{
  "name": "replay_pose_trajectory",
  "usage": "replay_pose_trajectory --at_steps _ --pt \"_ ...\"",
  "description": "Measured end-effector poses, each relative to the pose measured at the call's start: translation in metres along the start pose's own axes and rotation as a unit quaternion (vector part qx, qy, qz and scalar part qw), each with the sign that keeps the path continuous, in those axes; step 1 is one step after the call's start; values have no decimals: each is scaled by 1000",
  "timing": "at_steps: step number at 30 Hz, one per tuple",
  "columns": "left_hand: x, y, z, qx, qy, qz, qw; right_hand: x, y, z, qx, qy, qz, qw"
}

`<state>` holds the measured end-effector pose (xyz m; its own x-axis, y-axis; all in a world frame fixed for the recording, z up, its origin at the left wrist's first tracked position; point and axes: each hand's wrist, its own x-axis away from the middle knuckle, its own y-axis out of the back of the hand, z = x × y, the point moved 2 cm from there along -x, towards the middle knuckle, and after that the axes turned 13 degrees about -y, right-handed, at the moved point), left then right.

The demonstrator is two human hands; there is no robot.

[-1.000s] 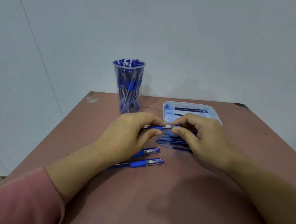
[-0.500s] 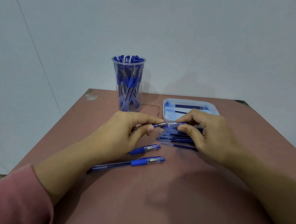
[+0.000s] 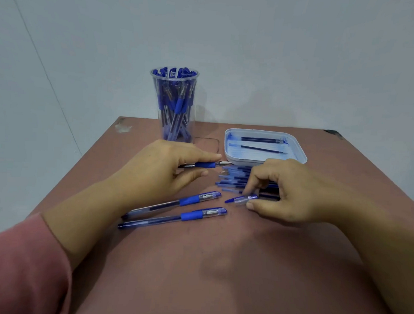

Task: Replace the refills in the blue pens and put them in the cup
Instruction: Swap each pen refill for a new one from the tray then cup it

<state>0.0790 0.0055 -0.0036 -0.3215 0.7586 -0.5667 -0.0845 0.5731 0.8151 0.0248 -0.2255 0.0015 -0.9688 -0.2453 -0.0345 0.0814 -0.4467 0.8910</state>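
Brown tabletop [image 3: 195,276] nearest me carries 2 capped blue gel pens [image 3: 174,218] lying side by side. Just right of them, my right hand [image 3: 290,192] pinches a clear blue-tipped pen cap [image 3: 241,200]. My left hand [image 3: 157,168] grips an uncapped blue pen [image 3: 205,165], tip pointing right. Farther right, a white plastic tray [image 3: 300,157] holds dark refills [image 3: 261,149]. Far left, a clear plastic cup [image 3: 172,107] stands full of pens.

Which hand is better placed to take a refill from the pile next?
Right, probably. The right hand is at the refill pile, pinching only the cap; the left hand grips the uncapped pen.
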Motion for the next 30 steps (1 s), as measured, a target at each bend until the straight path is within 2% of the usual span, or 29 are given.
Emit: replay_pose_trajectory --at_steps 4,8,11,22,30 --pt "1 -1 -1 26 6 -28 999 1 -2 2 23 3 9 1000" --pt "1 -2 -3 27 -4 -43 999 -3 -5 7 -59 13 -112 992" --pt "-1 -2 -6 27 -16 -36 999 -9 -16 16 -111 12 -148 983" --pt "0 -5 -10 67 19 -32 997 -13 -24 23 -184 6 -182 966" --pt "2 -3 1 -30 2 -52 998 -13 -17 16 -200 -8 -163 966"
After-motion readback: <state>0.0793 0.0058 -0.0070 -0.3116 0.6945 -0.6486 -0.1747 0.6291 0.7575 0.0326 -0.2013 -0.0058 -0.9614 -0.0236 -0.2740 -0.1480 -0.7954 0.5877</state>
